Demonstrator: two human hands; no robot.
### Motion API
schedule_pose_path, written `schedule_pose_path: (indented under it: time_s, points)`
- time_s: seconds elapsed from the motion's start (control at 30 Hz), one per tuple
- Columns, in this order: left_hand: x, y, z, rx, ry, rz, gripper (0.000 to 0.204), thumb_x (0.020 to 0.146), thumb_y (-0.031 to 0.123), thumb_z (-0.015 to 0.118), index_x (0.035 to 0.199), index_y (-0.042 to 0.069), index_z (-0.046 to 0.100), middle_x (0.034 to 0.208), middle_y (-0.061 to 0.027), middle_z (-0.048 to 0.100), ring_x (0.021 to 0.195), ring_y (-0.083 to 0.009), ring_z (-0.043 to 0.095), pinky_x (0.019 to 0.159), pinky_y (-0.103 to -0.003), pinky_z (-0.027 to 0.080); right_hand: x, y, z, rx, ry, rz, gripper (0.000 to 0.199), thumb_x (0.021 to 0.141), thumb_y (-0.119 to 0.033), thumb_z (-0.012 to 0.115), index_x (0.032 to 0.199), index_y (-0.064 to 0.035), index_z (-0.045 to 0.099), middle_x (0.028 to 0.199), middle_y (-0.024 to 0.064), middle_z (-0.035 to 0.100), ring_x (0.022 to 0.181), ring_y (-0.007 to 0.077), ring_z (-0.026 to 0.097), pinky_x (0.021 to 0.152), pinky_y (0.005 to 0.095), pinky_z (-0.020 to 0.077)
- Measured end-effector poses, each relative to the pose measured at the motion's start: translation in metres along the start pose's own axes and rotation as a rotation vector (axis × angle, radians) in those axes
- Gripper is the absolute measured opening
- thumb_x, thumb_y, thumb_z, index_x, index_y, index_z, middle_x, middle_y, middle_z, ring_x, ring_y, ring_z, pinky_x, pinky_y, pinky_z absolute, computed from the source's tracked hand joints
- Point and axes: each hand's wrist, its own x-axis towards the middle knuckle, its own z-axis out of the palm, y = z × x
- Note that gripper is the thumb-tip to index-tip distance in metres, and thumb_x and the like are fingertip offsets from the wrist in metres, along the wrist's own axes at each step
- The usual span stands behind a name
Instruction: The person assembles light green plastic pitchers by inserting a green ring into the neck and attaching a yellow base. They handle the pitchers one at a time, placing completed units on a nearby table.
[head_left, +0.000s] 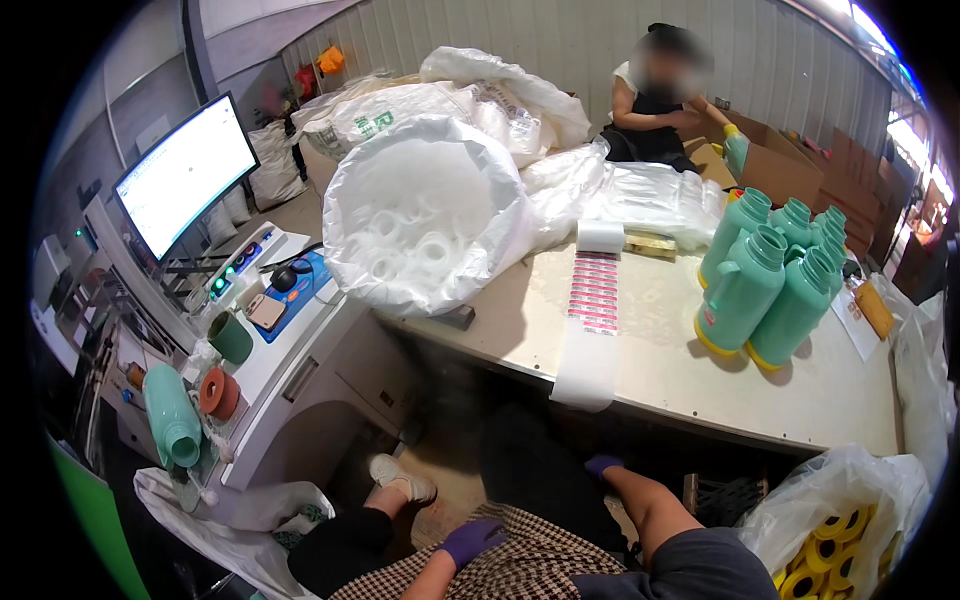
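Observation:
My left hand (472, 543), in a purple glove, rests on the checkered apron (540, 545) over my lap, its fingers stretched out and holding nothing visible. My right hand (603, 465), gloved the same way, is low beside my leg, just below the table's front edge; its fingers are too dark and small to make out. On the white table (660, 370) above it lies a roll of pink-and-white labels (594, 290), its blank backing strip hanging over the edge. Several green bottle shells (745, 285) with yellow bases stand upright to the right.
A white sack of translucent rings (420, 230) leans on the table's left. A desk with a monitor (187, 175), phone (265, 311), orange tape roll (219, 393) and lying green shell (172, 415) is at left. Yellow rings (830, 550) fill a bag lower right. A co-worker (660, 105) sits beyond.

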Motion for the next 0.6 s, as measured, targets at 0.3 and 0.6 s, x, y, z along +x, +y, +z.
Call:
schedule_pose_path:
  time_s: [0.3,0.6]
  points:
    - [-0.012,-0.009,0.005,-0.319,0.055,-0.070,0.054,0.095,0.046,0.067,0.130,0.004,0.064,0.123,-0.0192,0.067,0.114,-0.0296,0.064,0.097,-0.039,0.049,-0.002,0.003,0.000,-0.040,-0.013,-0.050,0.053,0.089,-0.046,0.051,0.118,-0.0084,0.074,0.123,0.0203,0.070,0.115,0.0409,0.065,0.097,0.0508,0.0491]
    - [0.003,-0.037,0.005,-0.410,0.072,-0.071,0.031,0.092,0.028,0.076,0.107,0.001,0.072,0.095,-0.0044,0.073,0.089,-0.0104,0.064,0.082,-0.029,0.052,-0.013,-0.001,-0.008,0.055,0.057,-0.038,0.051,0.091,-0.045,0.050,0.117,-0.0078,0.074,0.123,0.0212,0.069,0.116,0.0411,0.064,0.098,0.0494,0.0481]
